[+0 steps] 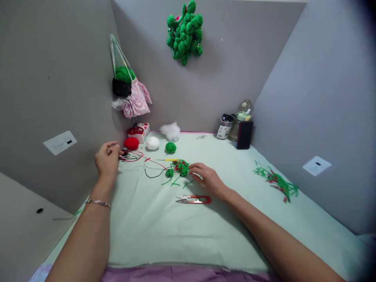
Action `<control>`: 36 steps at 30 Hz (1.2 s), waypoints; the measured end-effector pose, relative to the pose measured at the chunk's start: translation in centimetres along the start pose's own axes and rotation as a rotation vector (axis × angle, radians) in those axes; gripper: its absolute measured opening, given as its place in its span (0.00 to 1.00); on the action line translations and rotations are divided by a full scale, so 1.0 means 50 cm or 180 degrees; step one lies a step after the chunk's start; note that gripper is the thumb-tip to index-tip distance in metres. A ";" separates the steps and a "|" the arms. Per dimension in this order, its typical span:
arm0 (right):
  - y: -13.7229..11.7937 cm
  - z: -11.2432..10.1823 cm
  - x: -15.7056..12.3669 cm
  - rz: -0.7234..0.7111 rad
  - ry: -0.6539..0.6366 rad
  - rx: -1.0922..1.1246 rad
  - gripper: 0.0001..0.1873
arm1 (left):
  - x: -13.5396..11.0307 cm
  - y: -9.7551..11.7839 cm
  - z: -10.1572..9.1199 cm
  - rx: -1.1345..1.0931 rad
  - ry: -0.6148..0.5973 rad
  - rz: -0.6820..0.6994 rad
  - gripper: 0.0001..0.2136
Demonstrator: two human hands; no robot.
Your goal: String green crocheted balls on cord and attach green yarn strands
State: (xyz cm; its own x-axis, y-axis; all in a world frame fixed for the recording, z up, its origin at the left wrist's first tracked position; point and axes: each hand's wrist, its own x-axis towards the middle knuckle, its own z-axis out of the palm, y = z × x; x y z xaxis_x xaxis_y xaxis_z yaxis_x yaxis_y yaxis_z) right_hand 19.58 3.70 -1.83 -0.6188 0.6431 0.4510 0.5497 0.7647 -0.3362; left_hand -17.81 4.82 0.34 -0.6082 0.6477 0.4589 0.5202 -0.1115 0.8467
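My left hand [108, 159] is at the left of the cloth, fingers curled in a pinch beside a tangle of black, white and red yarn strands [129, 157]. Whatever it pinches is hidden. My right hand [209, 179] has its fingers stretched out and apart, their tips at the edge of a cluster of small green crocheted pieces [183, 171] with red bits. Loose green yarn ends trail from this cluster. Just behind it lies a yellow-handled crochet hook [170, 159]. Thread snips [194, 199] with orange-red handles rest in front of my right hand.
Red [131, 143], white [152, 143] and green yarn balls [170, 147] sit toward the back, near white stuffing [170, 131]. Green yarn scraps [277, 182] lie at right. A pen cup [223, 128] and dark phone-like slab [244, 135] stand back right. Walls enclose three sides.
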 end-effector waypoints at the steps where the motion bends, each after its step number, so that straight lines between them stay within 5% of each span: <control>1: -0.004 0.006 0.002 -0.0197 -0.0086 -0.0006 0.11 | -0.007 0.003 0.002 0.0217 -0.0008 0.0034 0.12; 4: -0.010 0.021 0.007 -0.0692 -0.0429 -0.0141 0.12 | -0.049 0.029 0.032 0.0948 -0.0330 0.0703 0.08; 6: -0.006 0.025 0.009 -0.0722 -0.0573 -0.0360 0.12 | -0.088 0.045 0.065 0.0838 -0.1132 0.1267 0.10; 9: 0.011 0.016 0.008 -0.0252 -0.0622 -0.0861 0.12 | -0.146 0.054 0.112 0.0724 -0.2157 0.1679 0.11; 12: 0.025 -0.002 0.006 0.0351 -0.0573 -0.1170 0.12 | -0.193 0.055 0.142 0.0774 -0.2758 0.1723 0.10; 15: 0.019 -0.012 0.004 0.0455 -0.0289 -0.0940 0.12 | -0.223 0.064 0.157 0.0806 -0.2853 0.1755 0.08; 18: -0.006 -0.005 0.006 -0.0227 -0.0124 -0.0410 0.13 | -0.232 0.075 0.163 0.0608 -0.2944 0.1791 0.08; 22: -0.036 0.021 0.011 -0.0967 -0.0514 -0.0120 0.11 | -0.210 0.065 0.154 0.0877 -0.2567 0.1705 0.11; 26: -0.023 0.021 0.014 -0.0547 -0.0928 -0.0672 0.11 | -0.168 0.043 0.134 0.1042 -0.2616 0.1550 0.03; 32: 0.020 -0.015 0.015 0.0641 -0.0335 -0.1021 0.12 | -0.127 0.057 0.104 -0.0191 -0.1807 0.0712 0.07; 36: 0.008 -0.004 0.053 0.0022 -0.0294 -0.0387 0.12 | -0.130 0.072 0.105 -0.0918 -0.1706 0.0360 0.09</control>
State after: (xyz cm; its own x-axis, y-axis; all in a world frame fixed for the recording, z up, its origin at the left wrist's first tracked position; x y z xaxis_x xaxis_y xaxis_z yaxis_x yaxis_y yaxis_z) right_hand 18.29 5.69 -0.60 -0.6607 0.6536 0.3692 0.6146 0.7534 -0.2338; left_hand -8.83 4.16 -1.00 -0.1340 0.9001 0.4145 0.3354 -0.3524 0.8737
